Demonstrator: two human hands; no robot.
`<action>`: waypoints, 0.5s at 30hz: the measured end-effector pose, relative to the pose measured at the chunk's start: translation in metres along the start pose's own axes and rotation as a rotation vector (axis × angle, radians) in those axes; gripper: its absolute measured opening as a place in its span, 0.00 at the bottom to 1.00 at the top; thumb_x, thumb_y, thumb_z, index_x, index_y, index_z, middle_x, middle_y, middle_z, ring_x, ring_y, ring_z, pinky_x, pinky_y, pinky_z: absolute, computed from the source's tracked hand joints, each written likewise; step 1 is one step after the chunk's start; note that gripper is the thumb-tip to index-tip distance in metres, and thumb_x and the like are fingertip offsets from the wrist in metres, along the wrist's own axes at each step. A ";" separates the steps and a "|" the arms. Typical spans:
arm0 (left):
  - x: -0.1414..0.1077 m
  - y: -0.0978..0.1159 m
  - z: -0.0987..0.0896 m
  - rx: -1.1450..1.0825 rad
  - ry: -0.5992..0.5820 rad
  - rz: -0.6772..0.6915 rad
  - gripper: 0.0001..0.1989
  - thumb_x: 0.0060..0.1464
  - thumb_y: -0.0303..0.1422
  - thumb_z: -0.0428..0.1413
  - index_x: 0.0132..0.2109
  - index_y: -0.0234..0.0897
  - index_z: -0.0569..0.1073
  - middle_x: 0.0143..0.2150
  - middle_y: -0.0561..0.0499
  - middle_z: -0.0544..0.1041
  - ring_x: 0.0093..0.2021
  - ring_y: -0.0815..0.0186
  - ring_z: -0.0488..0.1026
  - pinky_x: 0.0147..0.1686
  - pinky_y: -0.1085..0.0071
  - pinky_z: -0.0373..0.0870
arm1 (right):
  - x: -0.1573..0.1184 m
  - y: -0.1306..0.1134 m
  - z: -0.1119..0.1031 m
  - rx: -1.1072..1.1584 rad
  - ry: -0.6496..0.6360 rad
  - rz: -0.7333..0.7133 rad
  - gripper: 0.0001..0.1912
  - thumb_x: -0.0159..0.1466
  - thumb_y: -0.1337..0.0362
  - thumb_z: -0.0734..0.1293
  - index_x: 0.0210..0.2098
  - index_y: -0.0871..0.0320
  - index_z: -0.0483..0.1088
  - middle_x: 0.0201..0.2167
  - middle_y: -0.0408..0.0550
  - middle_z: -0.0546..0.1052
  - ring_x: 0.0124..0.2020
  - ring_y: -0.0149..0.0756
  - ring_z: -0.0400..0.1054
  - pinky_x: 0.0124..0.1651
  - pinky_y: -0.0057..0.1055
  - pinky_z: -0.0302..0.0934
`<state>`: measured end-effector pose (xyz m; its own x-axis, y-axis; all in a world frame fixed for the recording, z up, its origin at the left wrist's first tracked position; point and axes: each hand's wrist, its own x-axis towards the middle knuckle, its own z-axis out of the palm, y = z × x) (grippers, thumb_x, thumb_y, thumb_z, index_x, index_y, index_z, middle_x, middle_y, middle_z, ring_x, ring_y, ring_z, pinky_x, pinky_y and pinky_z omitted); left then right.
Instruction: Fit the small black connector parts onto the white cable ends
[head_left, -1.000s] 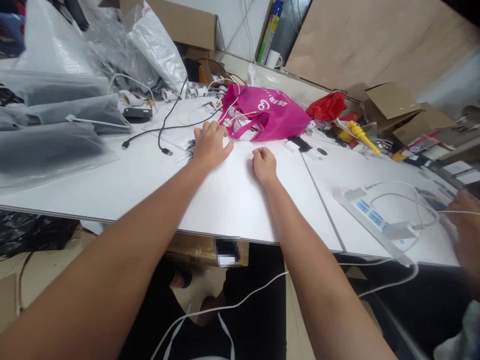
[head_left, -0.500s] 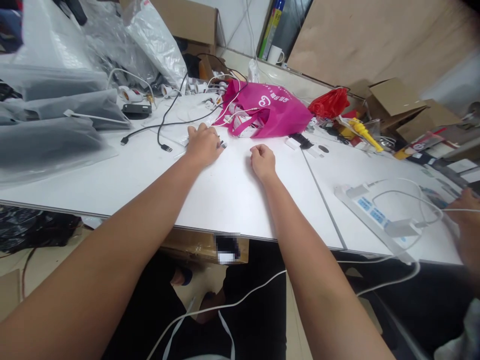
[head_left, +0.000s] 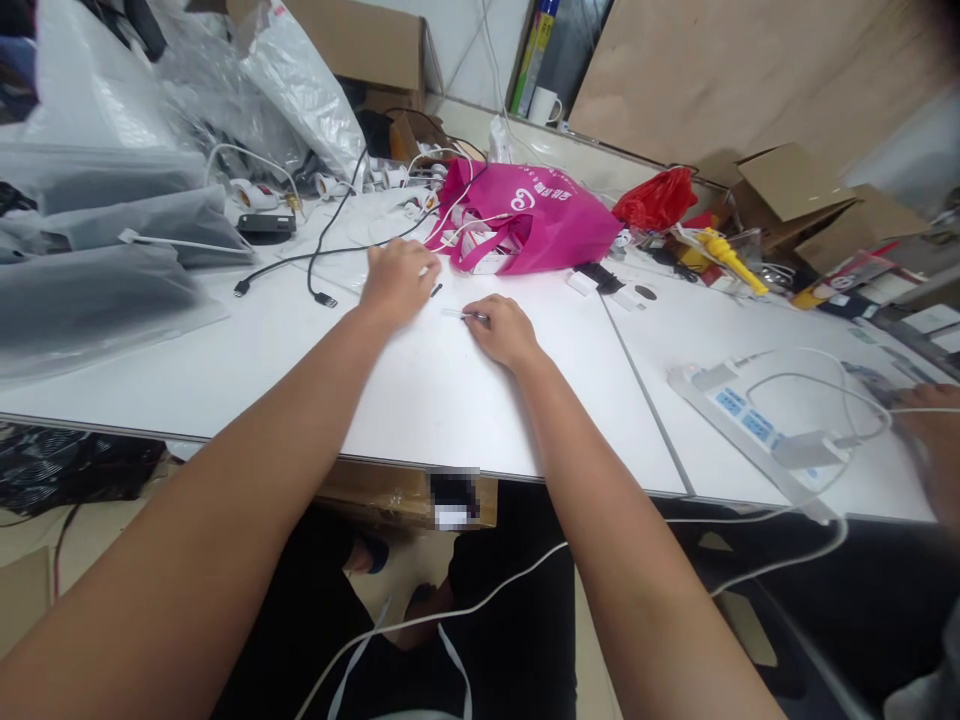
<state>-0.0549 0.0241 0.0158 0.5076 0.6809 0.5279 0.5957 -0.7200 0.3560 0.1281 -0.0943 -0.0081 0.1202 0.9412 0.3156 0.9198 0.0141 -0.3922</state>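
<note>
My left hand (head_left: 399, 283) rests on the white table (head_left: 442, 400), its fingers curled; whether it holds anything is hidden. A small dark piece (head_left: 436, 290) lies at its fingertips. To the right, my right hand (head_left: 502, 328) pinches a thin, clear-and-dark small item (head_left: 474, 316) just over the tabletop. Behind both hands stands a pink bag (head_left: 555, 220) with white items in its opening. Left of my left hand, a black cable (head_left: 322, 298) ends in a USB plug on the table.
Grey plastic packages (head_left: 97, 290) cover the left side. A white power strip (head_left: 757, 430) with chargers lies at the right, near another person's arm (head_left: 934, 440). Farther back are a red bag (head_left: 656, 200), a yellow tool (head_left: 731, 262) and open cardboard boxes (head_left: 795, 190).
My right hand has moved left, closer to my left hand, and a thin item now shows in its fingers. My left hand has shifted slightly left, and the small dark piece lies beside it.
</note>
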 end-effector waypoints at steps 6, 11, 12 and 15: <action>0.001 -0.017 -0.007 0.045 0.022 -0.108 0.16 0.72 0.38 0.51 0.52 0.41 0.82 0.59 0.46 0.83 0.65 0.49 0.69 0.64 0.46 0.61 | -0.001 -0.004 -0.003 -0.065 0.030 0.067 0.11 0.70 0.66 0.64 0.48 0.57 0.77 0.51 0.58 0.81 0.54 0.52 0.71 0.58 0.46 0.65; -0.003 0.004 0.007 0.139 -0.170 0.062 0.15 0.69 0.33 0.51 0.50 0.41 0.83 0.55 0.43 0.85 0.65 0.45 0.68 0.64 0.38 0.57 | 0.002 -0.005 -0.002 0.063 0.065 0.180 0.11 0.72 0.64 0.62 0.50 0.57 0.72 0.47 0.56 0.82 0.47 0.48 0.73 0.52 0.43 0.65; -0.003 0.007 0.009 0.179 -0.200 0.072 0.15 0.69 0.33 0.51 0.47 0.40 0.84 0.53 0.42 0.85 0.65 0.44 0.67 0.64 0.37 0.57 | 0.003 -0.004 -0.002 0.087 0.078 0.203 0.11 0.71 0.64 0.62 0.50 0.56 0.72 0.46 0.55 0.82 0.46 0.47 0.73 0.51 0.43 0.65; -0.002 0.013 0.010 0.249 -0.229 0.118 0.16 0.69 0.31 0.49 0.43 0.38 0.82 0.53 0.42 0.85 0.63 0.44 0.67 0.62 0.38 0.58 | 0.006 -0.001 0.000 0.133 0.115 0.231 0.09 0.71 0.64 0.62 0.47 0.55 0.71 0.45 0.54 0.82 0.44 0.46 0.72 0.51 0.42 0.64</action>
<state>-0.0423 0.0146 0.0112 0.6913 0.6279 0.3576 0.6440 -0.7598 0.0891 0.1277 -0.0892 -0.0056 0.3696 0.8804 0.2972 0.8066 -0.1452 -0.5729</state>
